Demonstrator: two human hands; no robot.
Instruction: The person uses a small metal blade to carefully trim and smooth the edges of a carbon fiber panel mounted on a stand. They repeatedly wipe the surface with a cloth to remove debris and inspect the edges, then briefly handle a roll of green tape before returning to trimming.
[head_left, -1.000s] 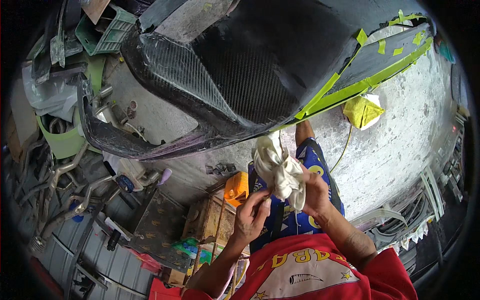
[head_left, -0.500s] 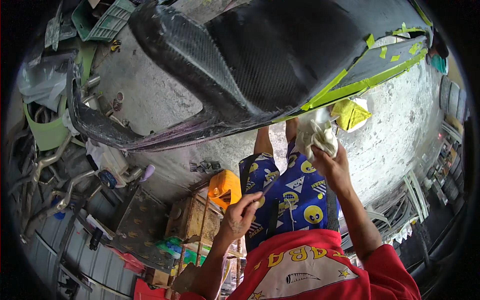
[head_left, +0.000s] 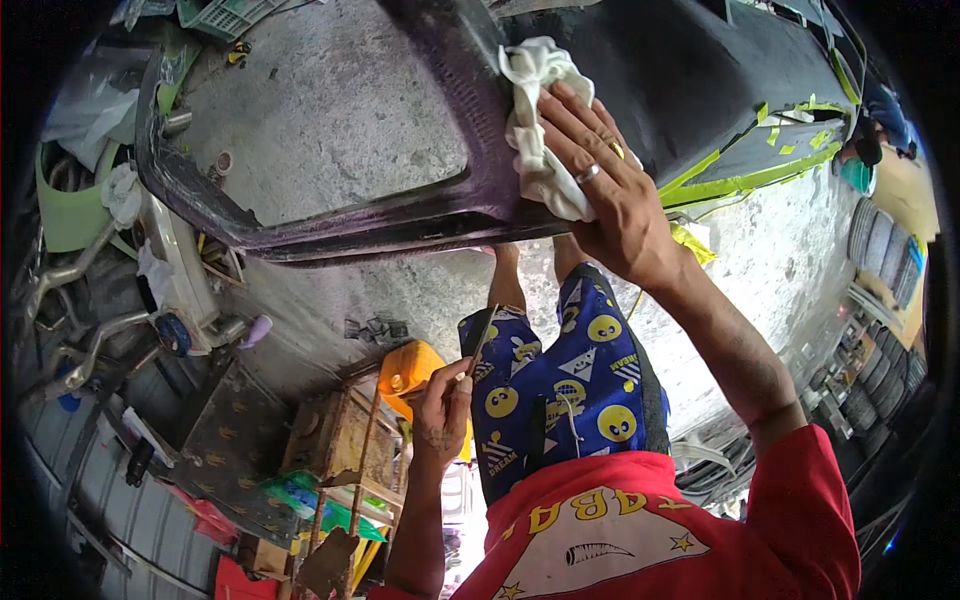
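A large dark body panel (head_left: 690, 95), apparently a vehicle part, spans the top of the view. Yellow-green masking tape (head_left: 745, 183) runs along its right edge. My right hand (head_left: 625, 200), two rings on its fingers, presses a crumpled white rag (head_left: 540, 110) against the panel beside its big opening. The fingers lie over the cloth. Low in front of my body, my left hand (head_left: 443, 410) pinches a thin flat strip-like tool (head_left: 484, 338), seen nearly edge-on and pointing up; its exact kind cannot be made out. It is apart from the panel.
An orange plastic container (head_left: 408, 370) stands by a rusty metal rack (head_left: 365, 440) at lower left. Metal pipes (head_left: 85, 255) and a green tub (head_left: 60, 210) crowd the left. Yellow material (head_left: 693, 243) shows below the panel. Tyres (head_left: 880, 245) are stacked far right, near another person (head_left: 885, 115).
My right hand has carried the rag up and left onto the panel, its fingers now spread over it. My left hand has shifted slightly left. The view has shifted too.
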